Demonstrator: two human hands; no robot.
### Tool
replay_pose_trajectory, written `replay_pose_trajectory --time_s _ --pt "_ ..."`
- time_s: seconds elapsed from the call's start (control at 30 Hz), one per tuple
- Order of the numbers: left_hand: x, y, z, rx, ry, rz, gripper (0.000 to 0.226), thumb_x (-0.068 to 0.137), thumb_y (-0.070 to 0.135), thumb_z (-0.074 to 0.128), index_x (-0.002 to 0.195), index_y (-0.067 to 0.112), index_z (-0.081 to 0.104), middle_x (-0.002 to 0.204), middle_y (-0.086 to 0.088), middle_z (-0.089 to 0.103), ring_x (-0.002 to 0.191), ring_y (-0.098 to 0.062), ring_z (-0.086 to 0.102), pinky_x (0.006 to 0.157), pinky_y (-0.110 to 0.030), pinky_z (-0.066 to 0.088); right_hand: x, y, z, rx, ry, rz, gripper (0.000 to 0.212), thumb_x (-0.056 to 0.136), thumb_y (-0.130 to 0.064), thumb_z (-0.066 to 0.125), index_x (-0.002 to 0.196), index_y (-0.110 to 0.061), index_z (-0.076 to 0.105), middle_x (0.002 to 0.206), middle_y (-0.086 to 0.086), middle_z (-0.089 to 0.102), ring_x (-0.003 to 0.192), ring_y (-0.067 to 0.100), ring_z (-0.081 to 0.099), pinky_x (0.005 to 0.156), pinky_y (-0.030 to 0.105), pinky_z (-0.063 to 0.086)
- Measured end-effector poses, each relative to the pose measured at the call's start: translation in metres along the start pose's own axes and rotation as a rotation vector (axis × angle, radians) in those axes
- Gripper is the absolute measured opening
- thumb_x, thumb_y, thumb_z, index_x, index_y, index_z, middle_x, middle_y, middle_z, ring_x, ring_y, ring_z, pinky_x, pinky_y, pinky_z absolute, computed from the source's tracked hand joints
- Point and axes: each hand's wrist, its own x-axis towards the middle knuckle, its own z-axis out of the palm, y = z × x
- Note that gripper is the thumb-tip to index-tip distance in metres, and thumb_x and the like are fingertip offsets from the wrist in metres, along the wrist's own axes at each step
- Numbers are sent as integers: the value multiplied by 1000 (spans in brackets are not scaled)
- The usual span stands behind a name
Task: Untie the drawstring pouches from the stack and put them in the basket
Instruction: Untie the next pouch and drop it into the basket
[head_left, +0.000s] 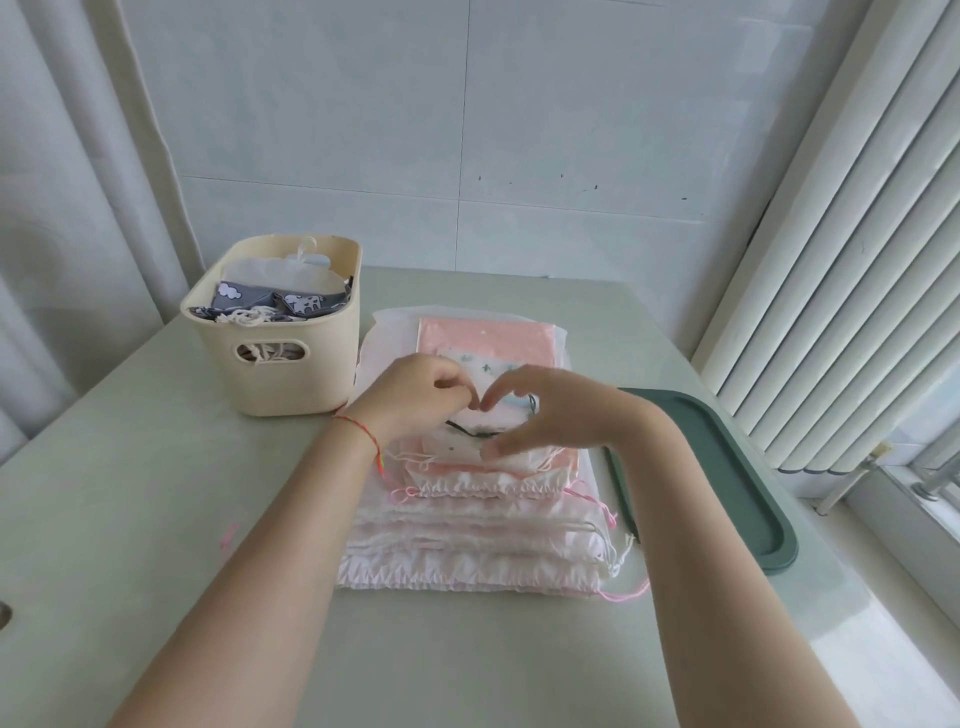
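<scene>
I counted one cream basket (270, 332) at the frame's upper left, one stack of pink and white pouches (478, 535) at centre, one green tray (727, 467) at right, and two hands; the stack's pouches overlapped too much to count.

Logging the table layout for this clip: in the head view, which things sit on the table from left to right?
Cream basket holding grey pouches → stack of pink and white drawstring pouches, both hands working on top of it → dark green tray.
</scene>
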Motion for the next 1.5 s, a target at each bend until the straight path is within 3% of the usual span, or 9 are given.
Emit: replay_pose_trajectory --time_s 0.07,0.2,0.37,0.7,0.93,1.0,1.07,1.2,1.5 --pt "-1 -1 -1 -23 -31 4 14 84 15 62 85 21 75 90 10 71 89 -7 64 81 -21 49 3 -2 7 -129 -47 19 41 75 -43 79 110 -32 59 117 -12 55 109 10 51 94 31 44" --pt "-1 -5 -4 -2 -98 56 13 76 20 79 86 25 74 87 8 70 81 -6 63 77 -16 48 19 -3 17 -57 243 28 14 81 -23 76 87 -17 65 95 -1 65 83 21 61 72 31 50" --pt "2 -5 -1 223 158 46 10 78 16 77 87 22 76 82 9 67 75 -9 58 66 -17 40 27 1 20 -113 380 55 13 85 -21 72 80 -16 60 84 -1 60 72 17 52 56 25 38" --pt "-3 -1 -7 227 -8 -28 1 82 17 72 83 17 74 76 12 65 76 -10 62 67 -18 46 36 11 31 -164 421 46 16 90 -17 65 80 -16 53 86 0 54 75 20 50 59 29 39" --pt "-7 14 -6 -173 -92 14 26 93 21 61 81 0 69 85 -17 69 75 -16 60 83 -37 53 35 4 29 -221 448 58 15 91 -25 64 80 -19 54 88 -2 53 77 20 51 58 28 36" --pt "-10 19 -3 -407 -147 -7 22 96 15 55 80 2 64 80 -16 66 69 -19 62 70 -36 58 34 3 28 -245 451 66 15 91 -25 63 79 -20 54 88 -2 53 77 20 52 55 27 34" --pt "-12 21 -2 -547 -192 -40 27 99 17 51 76 6 56 61 -7 52 47 -15 46 43 -25 41 33 4 28 -233 448 78 17 90 -24 64 77 -21 53 82 -5 50 74 19 51 51 25 31" --pt "-8 15 -2 -616 -177 -16 26 100 25 52 79 11 60 52 5 23 44 -10 16 41 -19 14 33 2 27 -195 412 97 11 90 -22 64 81 -18 59 80 -5 55 71 18 53 53 26 35" --pt "0 -1 16 -697 -43 9 21 98 12 55 106 18 73 79 0 65 55 -9 49 43 -17 30 31 -3 25 -184 366 106 13 94 -23 58 96 -16 69 87 -1 61 74 18 54 60 26 39"
